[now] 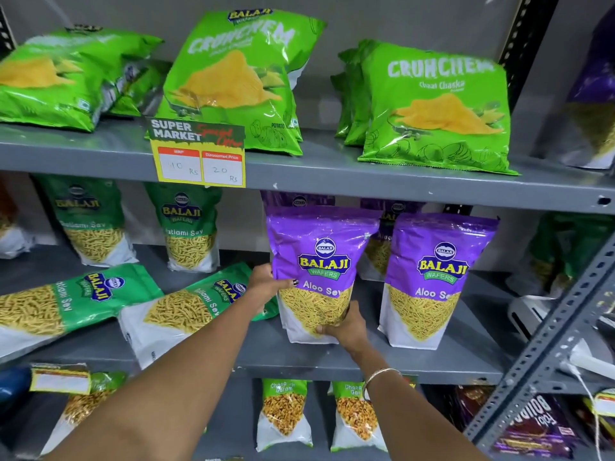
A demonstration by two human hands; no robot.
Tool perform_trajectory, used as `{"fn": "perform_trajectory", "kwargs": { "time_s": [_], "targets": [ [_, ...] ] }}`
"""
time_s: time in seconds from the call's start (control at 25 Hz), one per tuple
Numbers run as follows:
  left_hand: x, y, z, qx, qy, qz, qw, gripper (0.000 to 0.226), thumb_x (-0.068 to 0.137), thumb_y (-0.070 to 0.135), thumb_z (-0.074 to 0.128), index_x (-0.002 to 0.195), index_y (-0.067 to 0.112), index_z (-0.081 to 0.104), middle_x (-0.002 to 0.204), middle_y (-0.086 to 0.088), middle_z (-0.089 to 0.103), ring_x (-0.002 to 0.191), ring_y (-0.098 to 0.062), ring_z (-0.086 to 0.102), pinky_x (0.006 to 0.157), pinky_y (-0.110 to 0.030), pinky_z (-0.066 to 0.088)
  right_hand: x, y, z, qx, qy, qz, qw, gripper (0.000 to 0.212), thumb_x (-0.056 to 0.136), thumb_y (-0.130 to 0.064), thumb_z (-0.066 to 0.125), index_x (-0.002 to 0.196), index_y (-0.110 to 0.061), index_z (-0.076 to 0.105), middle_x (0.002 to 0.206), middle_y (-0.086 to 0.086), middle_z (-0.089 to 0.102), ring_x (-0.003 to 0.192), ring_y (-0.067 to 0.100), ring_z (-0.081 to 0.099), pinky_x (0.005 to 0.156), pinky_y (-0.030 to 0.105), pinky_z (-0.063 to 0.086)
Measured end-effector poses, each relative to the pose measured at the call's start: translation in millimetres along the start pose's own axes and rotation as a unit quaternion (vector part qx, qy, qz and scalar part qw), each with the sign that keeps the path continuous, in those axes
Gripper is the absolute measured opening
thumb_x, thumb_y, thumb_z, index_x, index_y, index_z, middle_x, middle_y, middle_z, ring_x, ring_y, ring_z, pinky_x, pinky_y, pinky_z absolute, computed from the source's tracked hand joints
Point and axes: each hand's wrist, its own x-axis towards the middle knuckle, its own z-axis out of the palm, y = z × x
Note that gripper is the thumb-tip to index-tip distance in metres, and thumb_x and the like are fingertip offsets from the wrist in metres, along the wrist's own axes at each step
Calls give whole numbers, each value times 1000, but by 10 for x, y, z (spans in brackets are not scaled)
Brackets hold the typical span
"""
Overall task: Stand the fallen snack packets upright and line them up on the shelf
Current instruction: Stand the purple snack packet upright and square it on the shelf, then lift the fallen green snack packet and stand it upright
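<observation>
The fingers of the left hand and the right hand are closed on an upright purple plastic Aloo Sev packet, gripped at its left edge and lower right corner on the grey metal middle shelf. A second purple packet stands just beside it. Two green Ratlami Sev packets are seen lying flat to the left.

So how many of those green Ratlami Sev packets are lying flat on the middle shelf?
2. One fallen packet lies at the far left; the other lies beside it, next to the left hand. More may sit out of view leftward.
</observation>
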Motion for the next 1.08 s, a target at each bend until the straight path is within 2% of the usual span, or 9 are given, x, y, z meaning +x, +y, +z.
{"fn": "perform_trajectory", "kwargs": {
  "time_s": [0.12, 0.32, 0.4, 0.44, 0.48, 0.64, 0.76, 0.84, 1.08],
  "targets": [
    [3, -5, -56, 12, -11, -1, 1000, 19, 72, -4, 71, 79, 11, 62, 85, -7, 64, 91, -21, 57, 74, -28, 46, 2, 4, 13, -8, -9, 7, 1000, 62, 59, 3, 83, 97, -8, 35, 118, 17, 58, 108, 27, 55, 80, 28, 42],
    [25, -57, -422, 92, -54, 40, 993, 54, 73, -1, 73, 123, -5, 51, 125, -20, 59, 109, -25, 55, 89, -34, 45, 7, -127, -22, -158, -34, 134, 978, 79, 63, -25, 84, 120, 1, 36, 133, 20, 47, 126, 30, 48, 93, 35, 46],
    [31, -112, -796, 188, -42, 68, 979, 57, 76, 6, 72, 126, -6, 50, 133, -21, 55, 122, -29, 53, 99, -34, 43, -33, -197, 17, -163, -72, 214, 960, 41, 77, -30, 70, 102, 0, 57, 90, 17, 71, 81, 23, 70, 55, 25, 49],
    [56, -152, -1048, 245, -36, 70, 966, 54, 79, 12, 70, 126, -5, 51, 133, -21, 55, 123, -30, 52, 98, -32, 43, -147, -275, 86, -111, -114, 261, 952, 22, 85, -22, 58, 75, -2, 59, 51, 10, 64, 44, 16, 61, 39, 15, 38],
    [66, -192, -1331, 318, -35, 57, 946, 51, 83, 20, 66, 125, -4, 52, 131, -21, 57, 121, -30, 54, 94, -32, 44, -222, -305, 223, -77, -131, 279, 948, 35, 89, -16, 49, 55, -6, 50, 29, 3, 46, 25, 12, 42, 33, 9, 28],
    [163, -506, -2341, 524, -105, -7, 845, 53, 88, 42, 52, 120, 0, 58, 114, -21, 62, 106, -29, 59, 89, -34, 46, -508, -487, 1138, 66, -175, 293, 938, 39, 84, -25, 56, 51, -12, 39, 30, 1, 39, 26, 11, 37, 34, 10, 30],
    [201, -726, -2630, 439, -175, -67, 879, 42, 87, 44, 52, 95, 4, 59, 89, -17, 57, 82, -28, 56, 65, -32, 43, -567, -574, 1802, 149, -156, 275, 937, 30, 83, -36, 58, 63, -15, 49, 40, 4, 53, 39, 16, 53, 50, 20, 50],
    [184, -785, -2663, 336, -189, -118, 915, 47, 88, 43, 53, 114, 3, 49, 103, -13, 52, 89, -25, 51, 72, -30, 41, -608, -611, 2071, 201, -144, 271, 930, 14, 77, -28, 65, 68, -19, 59, 50, 5, 59, 52, 19, 58, 70, 30, 55],
    [81, -920, -2808, 235, -209, -143, 938, 81, 80, 36, 67, 141, 2, 26, 135, -16, 43, 104, -27, 50, 89, -43, 45, -804, -682, 2325, 285, -72, 215, 931, 23, 89, -2, 52, 67, -5, 59, 43, 4, 66, 40, 17, 65, 38, 29, 55]
  ]
}}
